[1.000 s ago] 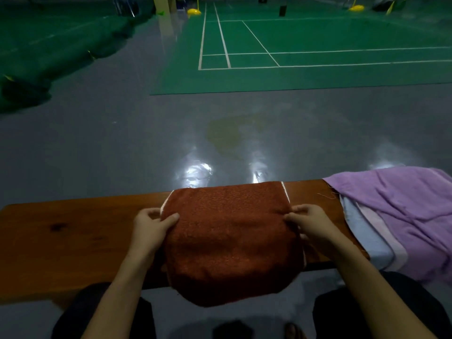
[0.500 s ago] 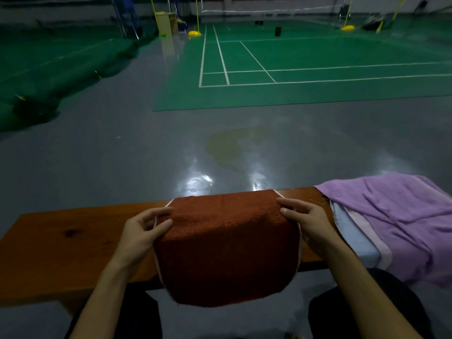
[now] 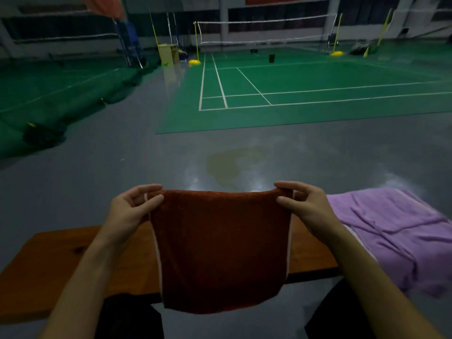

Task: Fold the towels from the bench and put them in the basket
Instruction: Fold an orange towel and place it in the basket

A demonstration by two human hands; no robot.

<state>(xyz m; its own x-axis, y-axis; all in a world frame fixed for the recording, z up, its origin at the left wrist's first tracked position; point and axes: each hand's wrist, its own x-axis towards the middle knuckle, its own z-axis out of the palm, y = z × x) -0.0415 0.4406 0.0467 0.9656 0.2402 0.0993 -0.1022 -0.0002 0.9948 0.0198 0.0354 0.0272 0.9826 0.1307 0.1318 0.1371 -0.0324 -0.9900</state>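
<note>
The rust-red towel (image 3: pixel 220 248) is held up in the air above the wooden desk (image 3: pixel 73 260), hanging as a flat, folded panel with its upper edge level and its lower edge dropping past the near edge of the desk. The left hand (image 3: pixel 129 211) grips the top corner at 9 o'clock of the towel, with thumb and fingers (image 3: pixel 151 189) curled and pinching the cloth between them. The right hand (image 3: pixel 305 206) grips the opposite top corner at 3 o'clock in the same manner, thumb in front and curled fingers (image 3: pixel 285 185) behind the edge. A pale trim strip runs down each side edge of the towel. At 3 o'clock of the held towel, a purple towel (image 3: pixel 391 228) lies crumpled on the right end of the desk, spread over at least one paler towel whose edge shows beneath it; it is apart from the right hand. The left portion of the desk shows bare wood with a dark knot. Beyond the desk, at 12 o'clock, lies a grey floor (image 3: pixel 122 167) with light reflections, followed by a green badminton court (image 3: pixel 318 99) with white lines and a net (image 3: pixel 264 31). The basket cannot be seen in the head view
</note>
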